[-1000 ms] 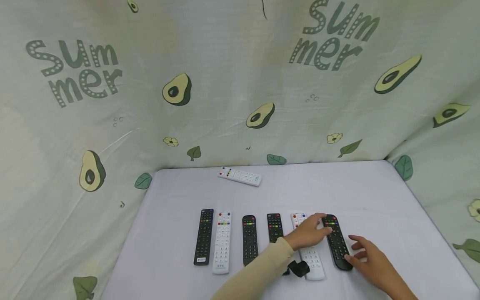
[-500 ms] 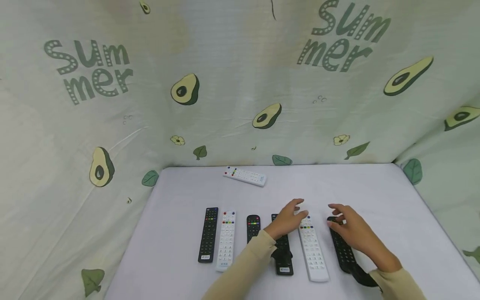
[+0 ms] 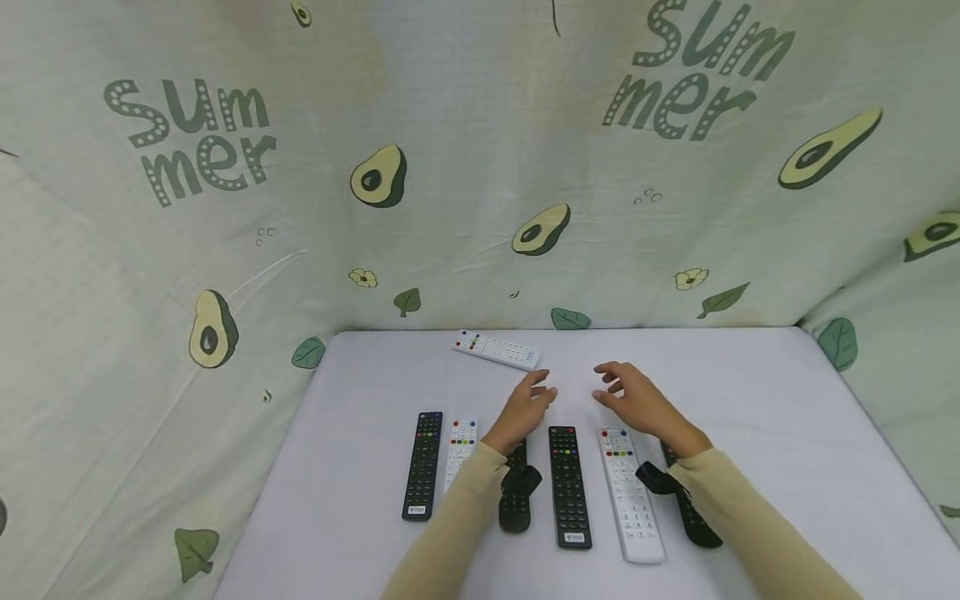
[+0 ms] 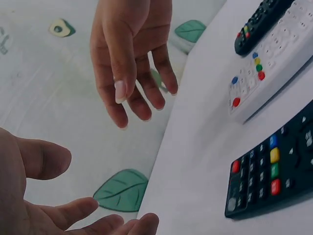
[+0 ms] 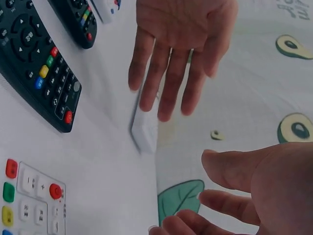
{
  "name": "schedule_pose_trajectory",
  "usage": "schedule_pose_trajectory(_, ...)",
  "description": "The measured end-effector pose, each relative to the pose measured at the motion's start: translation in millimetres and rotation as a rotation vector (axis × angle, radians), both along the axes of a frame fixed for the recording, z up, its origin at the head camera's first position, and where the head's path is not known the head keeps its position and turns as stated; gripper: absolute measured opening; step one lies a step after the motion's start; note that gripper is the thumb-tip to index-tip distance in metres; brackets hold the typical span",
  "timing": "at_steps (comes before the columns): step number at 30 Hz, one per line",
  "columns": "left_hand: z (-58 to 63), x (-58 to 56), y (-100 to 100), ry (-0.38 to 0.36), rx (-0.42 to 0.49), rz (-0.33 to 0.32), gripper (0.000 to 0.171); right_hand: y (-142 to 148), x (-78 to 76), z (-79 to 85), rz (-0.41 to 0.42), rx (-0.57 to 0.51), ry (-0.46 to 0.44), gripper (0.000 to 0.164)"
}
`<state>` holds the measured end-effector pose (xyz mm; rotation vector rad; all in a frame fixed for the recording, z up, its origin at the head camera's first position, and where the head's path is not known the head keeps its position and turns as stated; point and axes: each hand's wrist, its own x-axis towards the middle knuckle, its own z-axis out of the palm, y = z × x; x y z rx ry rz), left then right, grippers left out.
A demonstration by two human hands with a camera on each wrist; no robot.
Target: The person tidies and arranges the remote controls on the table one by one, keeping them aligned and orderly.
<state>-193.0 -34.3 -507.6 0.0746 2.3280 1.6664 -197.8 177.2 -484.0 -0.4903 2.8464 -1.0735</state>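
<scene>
Both hands hover above the table, holding nothing, with fingers loosely bent and apart. My left hand (image 3: 521, 411) is above the far end of a black rounded remote control (image 3: 514, 512), partly hidden by the wrist and its black strap. My right hand (image 3: 645, 404) is above a white remote control (image 3: 632, 504). Beneath the right forearm, another black rounded remote control (image 3: 699, 527) is partly covered. Between the arms lies a black remote control (image 3: 570, 492). In the left wrist view, the left hand (image 4: 54, 196) faces the right hand (image 4: 134, 54), with a gap between them.
A black remote control (image 3: 422, 467) and a white remote control (image 3: 460, 450) finish the row on the left. Another white remote control (image 3: 497, 350) lies slanted near the back edge. The white table (image 3: 360, 383) meets an avocado-print cloth (image 3: 450, 167) behind.
Both hands have let go of the rightmost black remote control, after touching it one second ago. They have risen and moved left and toward the back. The head view has shifted slightly.
</scene>
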Motion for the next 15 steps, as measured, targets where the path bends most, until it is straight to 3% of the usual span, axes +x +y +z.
schedule_pose_trajectory(8,2.4,-12.4,-38.6,0.005,0.052,0.097,0.051,-34.1,-37.1,-15.6,0.01,-0.03,-0.063,0.043)
schedule_pose_trajectory(15,2.3,-18.0,-70.2,-0.018,0.044,0.179,0.051,-59.1,-59.1,-26.0,0.006,-0.046,-0.118,0.047)
